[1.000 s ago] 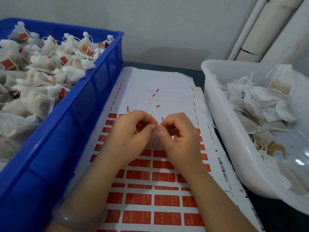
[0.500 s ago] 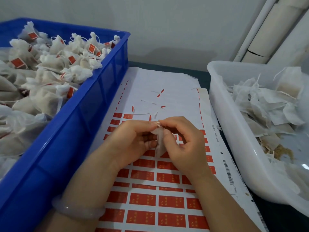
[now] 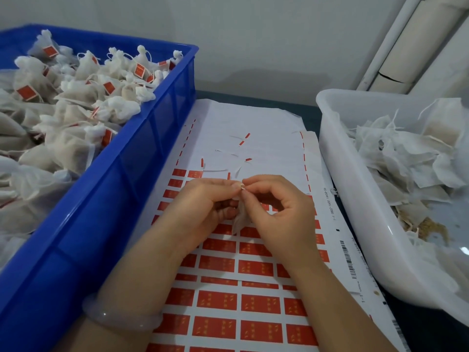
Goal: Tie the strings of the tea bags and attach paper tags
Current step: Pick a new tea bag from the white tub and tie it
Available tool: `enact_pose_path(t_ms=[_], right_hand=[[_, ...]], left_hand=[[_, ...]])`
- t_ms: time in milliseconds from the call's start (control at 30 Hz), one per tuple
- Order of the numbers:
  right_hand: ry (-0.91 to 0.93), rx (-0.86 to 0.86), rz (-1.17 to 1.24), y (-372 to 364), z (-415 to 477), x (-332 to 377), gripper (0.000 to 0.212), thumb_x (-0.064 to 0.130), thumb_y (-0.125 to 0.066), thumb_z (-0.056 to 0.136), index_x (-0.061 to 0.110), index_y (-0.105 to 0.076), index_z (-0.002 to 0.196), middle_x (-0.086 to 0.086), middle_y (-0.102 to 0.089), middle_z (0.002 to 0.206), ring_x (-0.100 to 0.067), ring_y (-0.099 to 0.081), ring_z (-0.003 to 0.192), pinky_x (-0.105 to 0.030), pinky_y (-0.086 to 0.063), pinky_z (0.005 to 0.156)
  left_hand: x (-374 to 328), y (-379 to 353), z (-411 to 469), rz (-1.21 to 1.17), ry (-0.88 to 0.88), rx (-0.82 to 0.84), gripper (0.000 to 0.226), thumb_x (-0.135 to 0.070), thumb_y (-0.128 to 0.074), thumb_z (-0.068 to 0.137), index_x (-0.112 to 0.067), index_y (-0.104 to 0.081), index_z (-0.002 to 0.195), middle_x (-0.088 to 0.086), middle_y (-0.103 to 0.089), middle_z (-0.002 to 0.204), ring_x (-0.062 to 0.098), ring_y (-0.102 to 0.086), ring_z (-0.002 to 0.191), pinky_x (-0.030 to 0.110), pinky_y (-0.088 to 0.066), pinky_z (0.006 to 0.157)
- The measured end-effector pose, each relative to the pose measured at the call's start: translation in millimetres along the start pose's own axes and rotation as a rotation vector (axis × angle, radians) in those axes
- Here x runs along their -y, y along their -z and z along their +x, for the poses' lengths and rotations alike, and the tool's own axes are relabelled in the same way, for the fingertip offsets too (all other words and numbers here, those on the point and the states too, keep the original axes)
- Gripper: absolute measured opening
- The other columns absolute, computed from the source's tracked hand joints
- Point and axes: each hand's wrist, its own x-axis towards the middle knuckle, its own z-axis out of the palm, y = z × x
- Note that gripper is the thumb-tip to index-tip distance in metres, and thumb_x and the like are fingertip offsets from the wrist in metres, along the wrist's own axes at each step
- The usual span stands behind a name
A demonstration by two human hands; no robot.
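Note:
A small white tea bag (image 3: 238,219) hangs between my two hands above the sheet of red paper tags (image 3: 238,303). My left hand (image 3: 200,207) pinches the bag's top with thumb and forefinger. My right hand (image 3: 281,214) pinches the same spot from the right, fingertips touching the left ones. The string is too thin to make out. On the left, a blue crate (image 3: 106,199) is heaped with tied bags bearing red tags. On the right, a white tub (image 3: 337,158) holds loose bags without tags.
The upper part of the tag sheet is bare white backing (image 3: 248,123) with a few red scraps and paper slivers. White pipes (image 3: 396,54) run up the wall at the back right. A pale bangle (image 3: 121,318) circles my left wrist.
The tea bag now hangs lower between my hands, with more of it showing. My fingertips have stayed pinched together at its top, and the hands have opened slightly apart below.

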Motion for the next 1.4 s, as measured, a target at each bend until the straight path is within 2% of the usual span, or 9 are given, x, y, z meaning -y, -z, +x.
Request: enact_pose_path(t_ms=[200, 333, 433, 533, 800, 967, 1100, 1200, 1400], right_hand=[[-0.135, 0.041, 0.165, 4.8, 0.6, 5.5, 0.007, 0.027, -0.054, 0.075, 0.022, -0.054, 0.071, 0.010, -0.062, 0.085, -0.006, -0.060, 0.078, -0.012, -0.049, 0.066], [-0.215, 0.057, 0.282, 9.5, 2.3, 5.7, 0.019, 0.041, -0.056, 0.075, 0.025, -0.057, 0.086, 0.011, -0.064, 0.090, -0.008, -0.063, 0.083, -0.018, -0.052, 0.071], [-0.123, 0.091, 0.082, 2.9, 1.1, 5.6, 0.018, 0.033, -0.069, 0.078, 0.026, -0.061, 0.093, 0.015, -0.063, 0.090, -0.002, -0.062, 0.085, -0.012, -0.050, 0.071], [-0.062, 0.053, 0.041, 1.0, 0.2, 3.7, 0.008, 0.020, -0.065, 0.085, 0.024, -0.065, 0.091, 0.013, -0.065, 0.087, -0.003, -0.062, 0.083, -0.010, -0.049, 0.072], [-0.247, 0.010, 0.227, 6.4, 1.6, 7.4, 0.010, 0.027, -0.051, 0.082, 0.026, -0.060, 0.081, 0.014, -0.067, 0.083, -0.007, -0.065, 0.082, -0.016, -0.053, 0.068], [-0.370, -0.110, 0.383, 10.4, 5.7, 5.9, 0.025, 0.034, -0.041, 0.086, 0.018, -0.060, 0.082, 0.007, -0.069, 0.084, -0.013, -0.067, 0.081, -0.022, -0.055, 0.069], [-0.300, 0.034, 0.278, 8.9, 5.5, 7.3, 0.024, 0.054, -0.058, 0.079, 0.035, -0.060, 0.094, 0.016, -0.067, 0.088, -0.001, -0.064, 0.088, -0.011, -0.050, 0.071], [-0.195, 0.112, 0.152, 3.2, 2.4, 7.0, 0.024, 0.045, -0.063, 0.074, 0.036, -0.061, 0.097, 0.018, -0.065, 0.094, 0.000, -0.062, 0.089, -0.010, -0.050, 0.072], [-0.133, 0.077, 0.139, 6.2, 3.8, 2.9, 0.016, 0.020, -0.067, 0.082, 0.035, -0.066, 0.089, 0.019, -0.067, 0.085, 0.001, -0.064, 0.083, -0.010, -0.049, 0.071]], left_hand=[[-0.8, -4.0, -1.7, 0.042, 0.007, 0.004, 0.017, -0.009, -0.053, 0.087, -0.002, -0.068, 0.084, 0.007, -0.070, 0.076, 0.016, -0.068, 0.072, 0.022, -0.055, 0.062], [-1.6, 0.1, -0.4, -0.049, 0.025, -0.062, 0.014, -0.010, -0.055, 0.087, -0.001, -0.066, 0.085, 0.005, -0.070, 0.072, 0.015, -0.068, 0.067, 0.022, -0.054, 0.060], [-0.8, 0.9, -0.4, -0.036, -0.002, -0.037, 0.017, -0.009, -0.055, 0.087, -0.001, -0.070, 0.087, 0.014, -0.071, 0.086, 0.024, -0.069, 0.082, 0.030, -0.058, 0.072], [-2.1, -0.5, -1.1, -0.043, -0.023, -0.003, 0.023, -0.010, -0.055, 0.086, -0.010, -0.073, 0.072, 0.008, -0.069, 0.078, 0.018, -0.067, 0.073, 0.027, -0.056, 0.067], [-0.7, -5.0, 0.4, 0.004, -0.016, -0.110, 0.014, -0.007, -0.057, 0.087, -0.008, -0.067, 0.077, 0.003, -0.070, 0.066, 0.013, -0.068, 0.061, 0.020, -0.054, 0.056], [-1.1, -6.1, 2.0, -0.021, 0.018, -0.196, 0.006, -0.008, -0.059, 0.086, -0.007, -0.065, 0.086, 0.009, -0.065, 0.084, 0.015, -0.063, 0.069, 0.017, -0.051, 0.053], [-2.3, -5.9, 1.1, -0.054, -0.002, -0.164, 0.008, -0.006, -0.057, 0.087, -0.003, -0.063, 0.089, 0.011, -0.065, 0.083, 0.018, -0.064, 0.070, 0.020, -0.054, 0.056], [-1.4, -5.1, 1.5, -0.044, -0.029, -0.149, 0.013, -0.005, -0.055, 0.087, 0.000, -0.063, 0.097, 0.015, -0.067, 0.088, 0.021, -0.068, 0.076, 0.026, -0.057, 0.064], [-4.4, -2.6, -1.4, -0.170, -0.033, -0.020, 0.007, -0.005, -0.059, 0.081, -0.001, -0.062, 0.087, 0.008, -0.069, 0.074, 0.016, -0.068, 0.067, 0.022, -0.054, 0.057]])
